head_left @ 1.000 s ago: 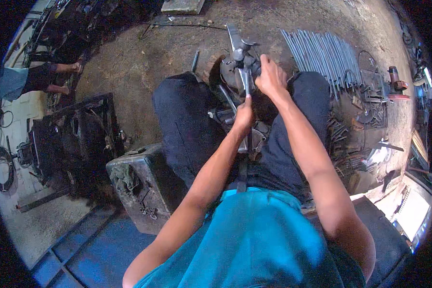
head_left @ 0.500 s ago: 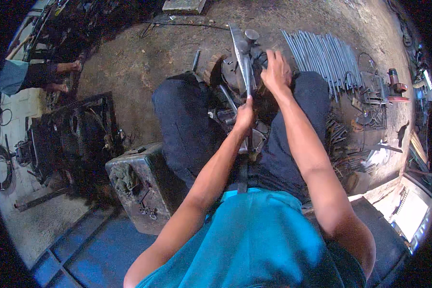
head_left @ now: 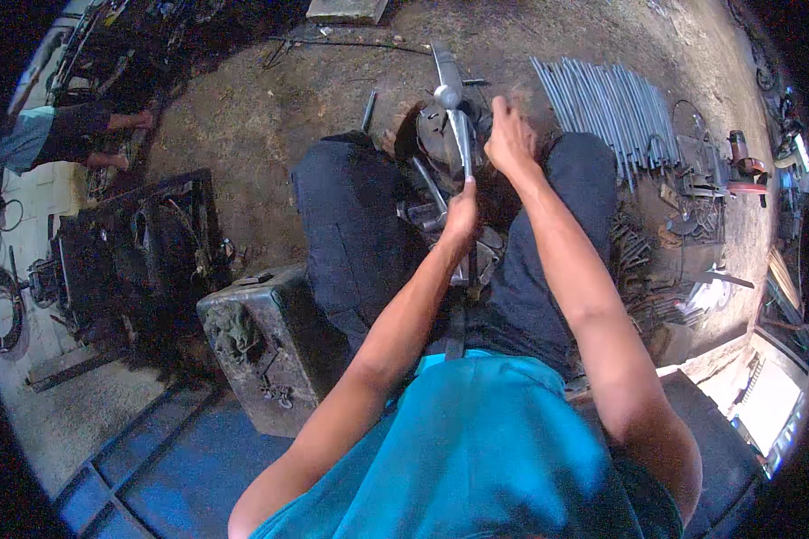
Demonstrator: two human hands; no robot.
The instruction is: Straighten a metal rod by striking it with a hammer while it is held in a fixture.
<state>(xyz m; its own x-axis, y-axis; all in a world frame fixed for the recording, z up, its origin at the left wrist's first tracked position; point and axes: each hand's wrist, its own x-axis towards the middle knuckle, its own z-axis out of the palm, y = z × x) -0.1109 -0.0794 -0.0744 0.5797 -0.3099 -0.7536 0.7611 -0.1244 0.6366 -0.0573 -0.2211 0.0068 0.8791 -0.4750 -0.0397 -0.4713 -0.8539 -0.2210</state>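
Between my knees, my left hand [head_left: 461,214] is closed around the narrow near end of a long, pale metal blade [head_left: 463,135]. The blade points away from me, above a dark, round block [head_left: 433,135]. My right hand [head_left: 512,142], fingers curled, grips a hammer; its handle is mostly hidden. The hammer's rounded metal head [head_left: 448,95] overlaps the middle of the blade; whether they touch, I cannot tell. A metal rod or tool handle [head_left: 429,182] leans by the block, left of my left hand.
Many bluish metal rods [head_left: 607,112] lie side by side at the far right. Metal pieces and tools [head_left: 692,216] clutter the floor along the right wall. A worn metal box [head_left: 274,346] stands by my left leg. Another person's legs [head_left: 108,135] show at the far left.
The hammer head has swung down and left, from above the block to over the blade. My right hand has turned slightly with it. My left hand keeps its hold, almost still.
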